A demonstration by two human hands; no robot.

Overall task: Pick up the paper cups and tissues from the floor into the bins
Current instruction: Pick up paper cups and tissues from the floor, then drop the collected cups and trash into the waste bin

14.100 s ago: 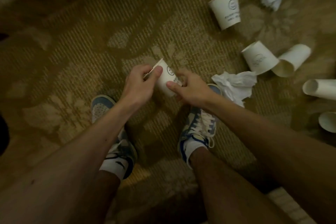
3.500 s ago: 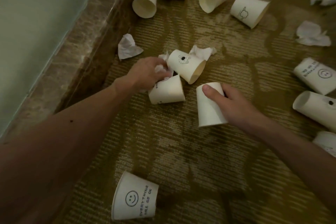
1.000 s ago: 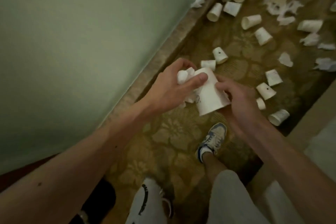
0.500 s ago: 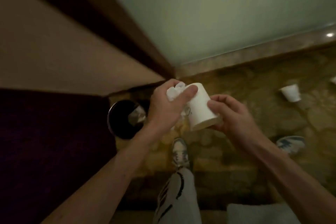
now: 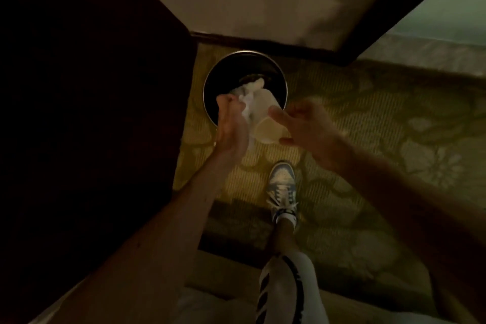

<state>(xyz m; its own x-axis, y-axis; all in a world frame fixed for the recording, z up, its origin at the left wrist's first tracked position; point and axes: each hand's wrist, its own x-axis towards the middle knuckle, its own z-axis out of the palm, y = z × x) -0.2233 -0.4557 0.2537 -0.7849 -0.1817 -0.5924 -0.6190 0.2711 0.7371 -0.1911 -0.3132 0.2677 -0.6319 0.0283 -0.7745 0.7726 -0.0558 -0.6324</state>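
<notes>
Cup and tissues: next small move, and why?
Probably ease both hands slightly forward: left hand holds tissues, right hand the cup, above the near rim of the bin, and the cup's mouth end looks short of the opening.

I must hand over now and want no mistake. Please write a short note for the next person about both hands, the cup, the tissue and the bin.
The left hand grips the crumpled tissue, pressed beside the cup.
The right hand holds the paper cup at its rim, mouth toward the camera; the frame is blurred.
Both things hang over the round bin on the carpet, not yet dropped.
Done: cup and tissue brought to the bin.
Left: let both fall in. Other litter is not in this view.
</notes>
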